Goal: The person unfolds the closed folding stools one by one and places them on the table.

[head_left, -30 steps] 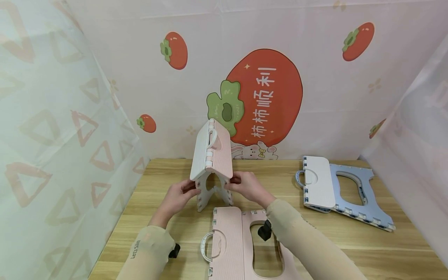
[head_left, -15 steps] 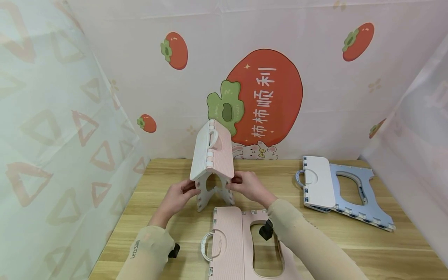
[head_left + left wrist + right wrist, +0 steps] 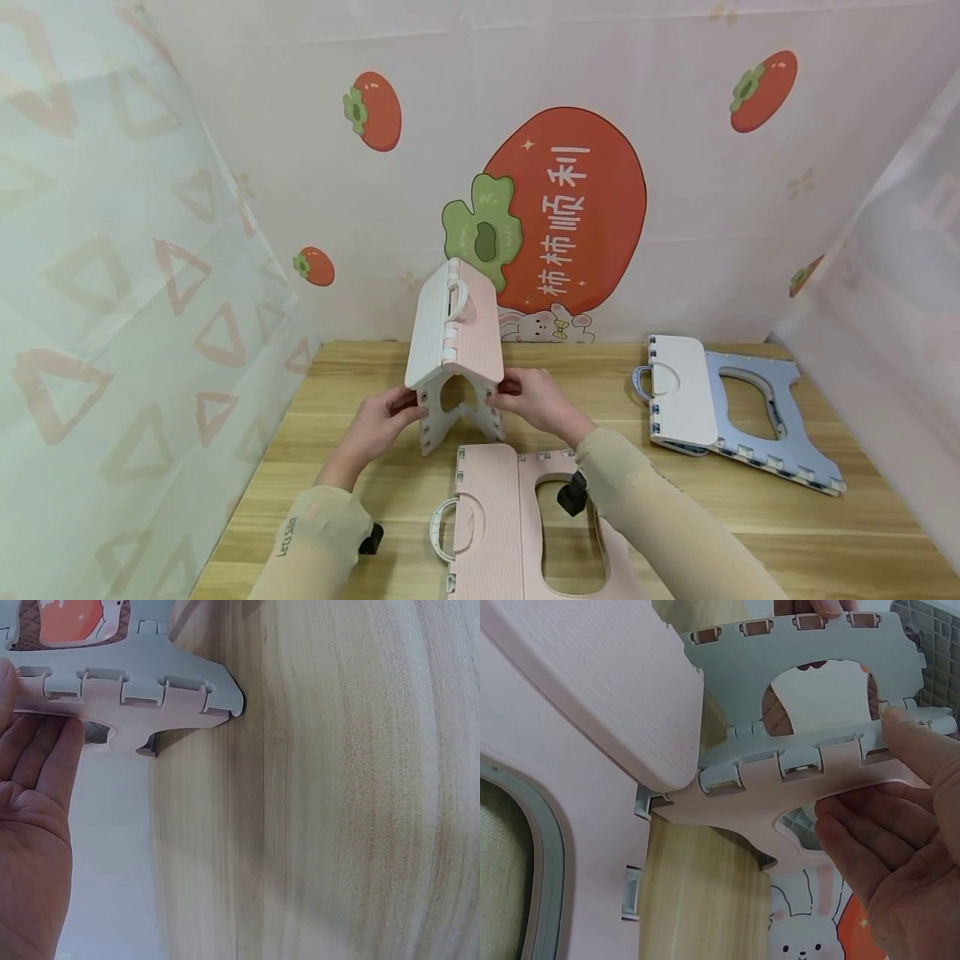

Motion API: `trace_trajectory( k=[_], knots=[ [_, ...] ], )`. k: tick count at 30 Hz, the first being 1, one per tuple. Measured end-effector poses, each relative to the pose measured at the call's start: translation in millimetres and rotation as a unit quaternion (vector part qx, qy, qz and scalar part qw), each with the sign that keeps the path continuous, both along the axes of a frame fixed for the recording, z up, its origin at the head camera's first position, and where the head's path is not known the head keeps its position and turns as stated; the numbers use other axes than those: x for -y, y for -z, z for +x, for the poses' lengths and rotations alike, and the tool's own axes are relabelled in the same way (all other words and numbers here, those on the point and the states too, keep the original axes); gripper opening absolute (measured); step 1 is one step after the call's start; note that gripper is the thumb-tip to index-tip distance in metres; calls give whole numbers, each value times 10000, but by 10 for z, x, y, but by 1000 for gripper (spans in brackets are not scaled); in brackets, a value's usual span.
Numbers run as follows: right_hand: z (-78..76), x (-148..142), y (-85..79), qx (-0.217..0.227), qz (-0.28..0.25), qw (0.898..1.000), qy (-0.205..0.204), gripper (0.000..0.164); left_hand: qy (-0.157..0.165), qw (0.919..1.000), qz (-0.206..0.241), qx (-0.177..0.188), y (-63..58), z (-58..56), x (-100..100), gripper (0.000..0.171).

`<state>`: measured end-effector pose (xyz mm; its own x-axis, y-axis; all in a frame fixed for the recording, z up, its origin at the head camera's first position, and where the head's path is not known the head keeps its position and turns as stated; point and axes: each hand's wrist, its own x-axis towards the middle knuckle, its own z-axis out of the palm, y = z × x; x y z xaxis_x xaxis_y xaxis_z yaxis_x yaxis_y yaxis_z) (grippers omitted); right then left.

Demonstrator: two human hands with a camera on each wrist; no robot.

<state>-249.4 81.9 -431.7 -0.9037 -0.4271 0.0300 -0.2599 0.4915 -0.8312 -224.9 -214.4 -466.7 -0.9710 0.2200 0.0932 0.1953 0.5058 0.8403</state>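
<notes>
A pink-and-white folding stool (image 3: pixel 480 325) stands half-folded on the table, its two seat halves sloping like a roof with the white handle at the ridge. My left hand (image 3: pixel 378 427) pinches the edge of its left leg panel, thumb on one side and fingers on the other, as the left wrist view also shows. On the opposite side, my right hand (image 3: pixel 536 402) grips the right leg panel (image 3: pixel 780 769) the same way. In front lies a flat pink folding stool (image 3: pixel 491 521), partly under my right forearm in the head view.
At the right of the wooden table (image 3: pixel 795 533) lies a blue-and-white folding stool (image 3: pixel 684 392), flat. A printed cloth backdrop (image 3: pixel 675 300) rises behind the table, and pale curtains (image 3: pixel 150 333) hang at both sides.
The legs and seat halves of the half-folded stool have spread slightly farther apart. My right hand has shifted a little to the right with its panel; both hands keep their hold.
</notes>
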Motion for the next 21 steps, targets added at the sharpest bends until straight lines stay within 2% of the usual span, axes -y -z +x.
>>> trace_trajectory(
  k=[11, 21],
  knots=[
    [2, -9, -12, 33, -16, 10000, 25, 34, 45, 10000, 19, -14, 7, -9, 30, 47],
    [-12, -21, 3, -38, 37, 10000, 2, 33, 40, 9999, 102, -28, -32, 31, 17, 47]
  ],
)
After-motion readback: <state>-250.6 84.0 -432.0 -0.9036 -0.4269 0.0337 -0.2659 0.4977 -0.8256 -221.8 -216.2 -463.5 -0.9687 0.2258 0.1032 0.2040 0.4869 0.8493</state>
